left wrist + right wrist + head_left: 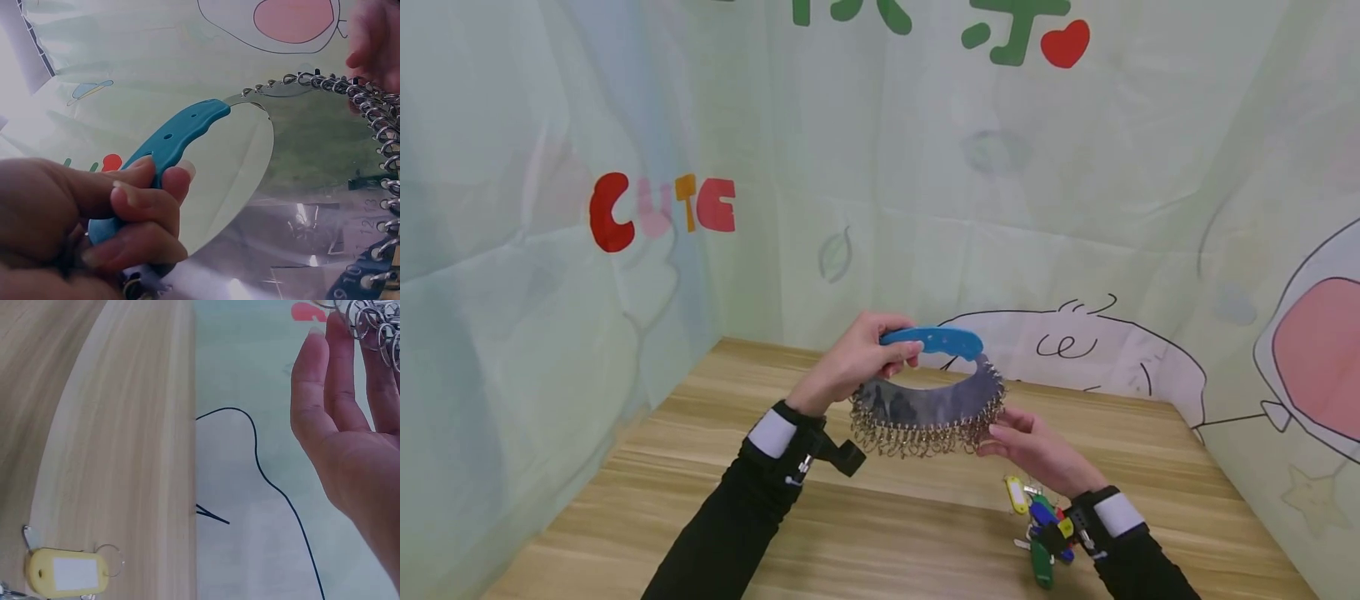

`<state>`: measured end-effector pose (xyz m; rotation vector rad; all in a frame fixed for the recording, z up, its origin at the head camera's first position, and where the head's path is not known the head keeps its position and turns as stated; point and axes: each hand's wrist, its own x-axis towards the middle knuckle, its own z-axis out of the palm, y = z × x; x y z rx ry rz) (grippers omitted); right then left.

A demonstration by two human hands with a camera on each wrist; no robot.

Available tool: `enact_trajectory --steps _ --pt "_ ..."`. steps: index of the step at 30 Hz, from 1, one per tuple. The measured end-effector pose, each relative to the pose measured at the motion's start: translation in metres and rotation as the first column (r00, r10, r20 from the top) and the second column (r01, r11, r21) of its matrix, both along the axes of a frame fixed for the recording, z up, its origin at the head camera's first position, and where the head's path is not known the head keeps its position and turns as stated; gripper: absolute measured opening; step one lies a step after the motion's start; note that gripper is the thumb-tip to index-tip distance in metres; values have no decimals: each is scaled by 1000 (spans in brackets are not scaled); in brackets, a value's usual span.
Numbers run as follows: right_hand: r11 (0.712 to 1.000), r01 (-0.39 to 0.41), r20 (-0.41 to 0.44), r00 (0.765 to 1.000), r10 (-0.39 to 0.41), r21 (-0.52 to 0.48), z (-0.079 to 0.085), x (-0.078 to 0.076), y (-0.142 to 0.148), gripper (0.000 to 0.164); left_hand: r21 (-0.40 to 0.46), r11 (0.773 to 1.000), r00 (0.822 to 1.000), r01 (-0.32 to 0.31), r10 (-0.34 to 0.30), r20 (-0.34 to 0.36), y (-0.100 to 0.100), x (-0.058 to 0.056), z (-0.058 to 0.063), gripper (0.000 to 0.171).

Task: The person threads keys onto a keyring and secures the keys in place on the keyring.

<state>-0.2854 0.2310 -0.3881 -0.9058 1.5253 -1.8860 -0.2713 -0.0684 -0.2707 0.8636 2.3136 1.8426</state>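
Observation:
My left hand (861, 358) grips the blue handle (940, 340) of a key carrier, with the fingers curled round it in the left wrist view. Below the handle curves a shiny metal plate (917, 404), held above the table. Numbers show on the plate in the left wrist view, and many small metal hooks (910, 437) line its outer edge. My right hand (1037, 450) is at the right end of that edge. Its fingers (340, 381) are extended by the hooks; whether they touch is hard to tell.
Beneath the right wrist, a pile of keys with coloured tags (1041, 562) lies on the wooden table (715, 517). A yellow key tag (69, 573) lies at its edge. Printed cloth (925, 208) hangs behind and at both sides.

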Motion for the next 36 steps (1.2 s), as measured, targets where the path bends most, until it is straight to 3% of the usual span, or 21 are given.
enact_trajectory --steps 4,12,22,36 --pt "999 21 2 1000 -21 -38 8 -3 -3 42 -11 1000 1000 -1 1 12 0 0 -1 13" --pt "986 -35 -2 999 35 -161 26 -5 -7 47 -28 999 1000 19 -18 11 2 2 -3 13" --pt "973 148 59 988 -139 -180 41 -2 -1 45 -25 1000 1000 10 -9 29 2 1 -3 12" --pt "949 236 130 969 -212 -209 45 -4 7 42 -33 999 999 25 -24 21 4 1 -4 12"
